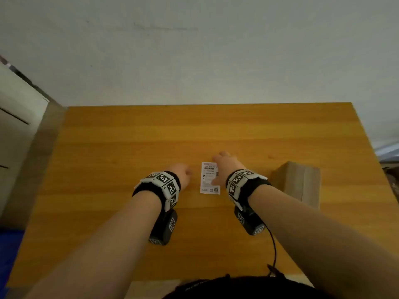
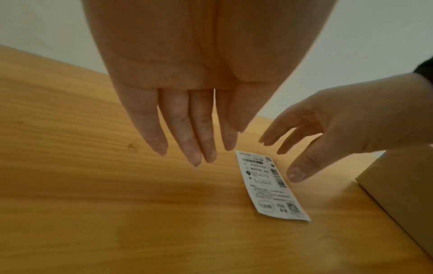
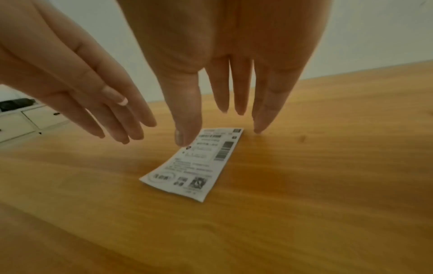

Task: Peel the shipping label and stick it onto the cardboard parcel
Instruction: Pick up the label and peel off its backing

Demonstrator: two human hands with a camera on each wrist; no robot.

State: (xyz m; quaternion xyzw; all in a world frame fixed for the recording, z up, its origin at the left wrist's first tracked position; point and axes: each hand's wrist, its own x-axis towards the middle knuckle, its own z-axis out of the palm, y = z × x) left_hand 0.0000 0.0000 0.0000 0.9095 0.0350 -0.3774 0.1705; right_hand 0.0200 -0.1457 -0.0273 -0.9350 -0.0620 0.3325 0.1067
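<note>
We hold both hands over the wooden table [image 1: 108, 147], fingers straight and gripping nothing. Our left hand [image 1: 180, 172] hovers just left of the shipping label [image 1: 210, 177], which lies flat and printed side up. Our right hand [image 1: 224, 167] reaches over its right edge, hiding part of it in the head view; whether the thumb touches the paper we cannot tell. The cardboard parcel [image 1: 299, 183] stands to the right, cut off in the left wrist view. The label's print is too blurred to read.
</note>
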